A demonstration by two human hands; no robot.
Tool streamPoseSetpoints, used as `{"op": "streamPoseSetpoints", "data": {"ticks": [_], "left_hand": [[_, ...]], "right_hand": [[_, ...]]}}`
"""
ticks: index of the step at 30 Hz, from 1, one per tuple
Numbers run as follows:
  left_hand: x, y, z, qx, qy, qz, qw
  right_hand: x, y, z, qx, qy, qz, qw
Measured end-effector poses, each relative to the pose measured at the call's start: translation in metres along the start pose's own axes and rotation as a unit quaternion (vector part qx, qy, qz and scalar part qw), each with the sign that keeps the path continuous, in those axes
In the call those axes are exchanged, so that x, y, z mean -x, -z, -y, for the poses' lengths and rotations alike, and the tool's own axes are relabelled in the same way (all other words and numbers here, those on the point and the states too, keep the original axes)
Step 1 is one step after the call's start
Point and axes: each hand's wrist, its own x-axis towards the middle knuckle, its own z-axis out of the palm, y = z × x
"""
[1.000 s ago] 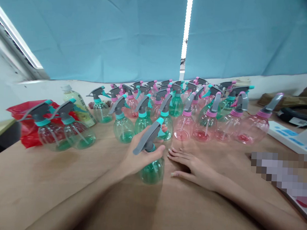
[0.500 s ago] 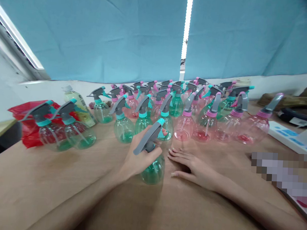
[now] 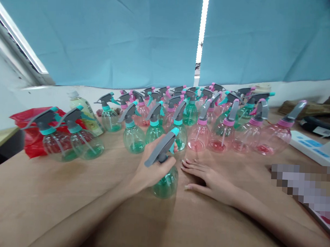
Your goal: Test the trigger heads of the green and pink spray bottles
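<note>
My left hand [image 3: 149, 173] is wrapped round the neck of a green spray bottle [image 3: 166, 183] with a grey trigger head and a turquoise nozzle. The bottle stands upright on the wooden table [image 3: 127, 224], its neck partly hidden by my fingers. To its right, my right hand [image 3: 210, 180] lies palm down on the tabletop, fingers stretched out and holding nothing. Just beyond my hands stand more green spray bottles [image 3: 134, 140] and a row of pink spray bottles [image 3: 198, 137].
At the left, two green spray bottles [image 3: 87, 145] stand before a red plastic bag [image 3: 35, 143] and a pale yellow bottle [image 3: 86, 112]. A white power strip [image 3: 314, 146] and a black coil [image 3: 318, 126] lie at the right. A blue curtain [image 3: 130, 38] hangs behind.
Both hands and the held spray bottle keep their places. The whole view has shifted very slightly.
</note>
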Motion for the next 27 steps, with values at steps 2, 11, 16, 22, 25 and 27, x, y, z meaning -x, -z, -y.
{"op": "streamPoseSetpoints", "data": {"ticks": [2,11,16,22,25,27], "left_hand": [[0.000,0.001,-0.001,-0.010,0.002,-0.002,1.000],[0.003,-0.005,0.012,0.035,0.018,0.000,0.999],[0.004,-0.007,0.013,0.057,0.019,0.001,0.998],[0.003,-0.005,0.013,0.065,0.016,0.014,0.998],[0.002,-0.005,0.013,0.071,0.017,0.034,0.997],[0.001,-0.004,0.012,0.078,0.017,0.042,0.996]], "right_hand": [[0.000,0.000,0.000,0.006,-0.002,0.004,1.000],[0.000,0.001,0.000,0.001,-0.001,0.005,1.000],[0.000,0.000,0.000,-0.010,0.003,-0.005,1.000],[0.000,0.000,0.000,-0.010,0.002,-0.007,1.000],[0.000,0.001,0.000,-0.006,0.002,-0.004,1.000],[0.000,0.001,0.000,-0.003,0.002,-0.001,1.000]]}}
